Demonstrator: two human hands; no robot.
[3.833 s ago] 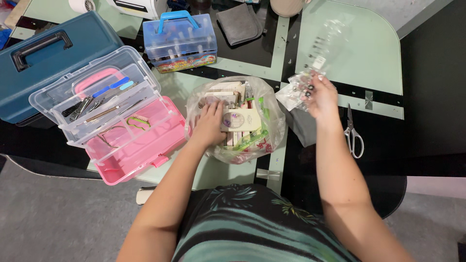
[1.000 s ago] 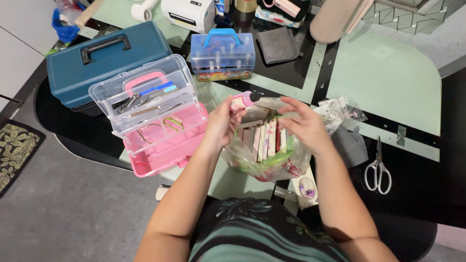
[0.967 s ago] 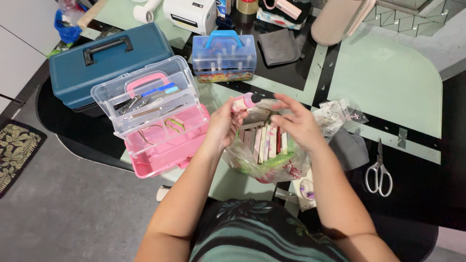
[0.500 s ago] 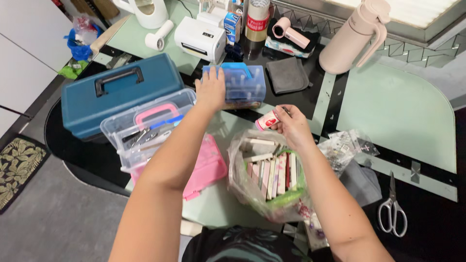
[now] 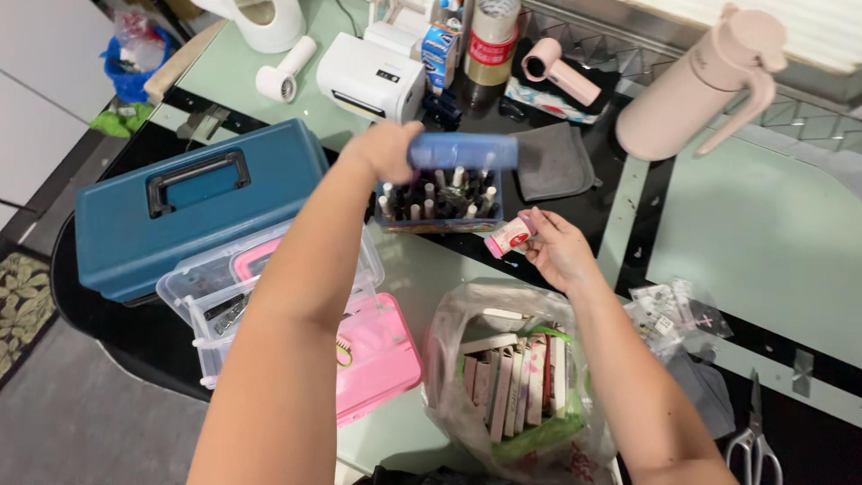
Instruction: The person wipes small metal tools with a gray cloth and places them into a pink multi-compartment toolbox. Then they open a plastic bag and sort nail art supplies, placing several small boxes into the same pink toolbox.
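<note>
Here, left hand [image 5: 388,148] lifting blue lid [image 5: 462,151], right hand [image 5: 558,254] holding pink tube [image 5: 508,237]

A small blue-and-white carton [image 5: 441,43] stands at the far edge of the worktop [image 5: 763,242]. A clear plastic bag [image 5: 516,386] near the front holds flat pink and white packets [image 5: 516,395] — upright, side by side. Small clear sachets [image 5: 673,310] lie just right of it.

So the left hand [image 5: 388,148] left the bag [image 5: 512,386] and went up to the blue case [image 5: 440,193], whose lid [image 5: 462,151] is now lifted open, bottles showing. Right hand [image 5: 557,251] pulled a small pink bottle [image 5: 508,237] out of the bag, now next to the case.
</note>
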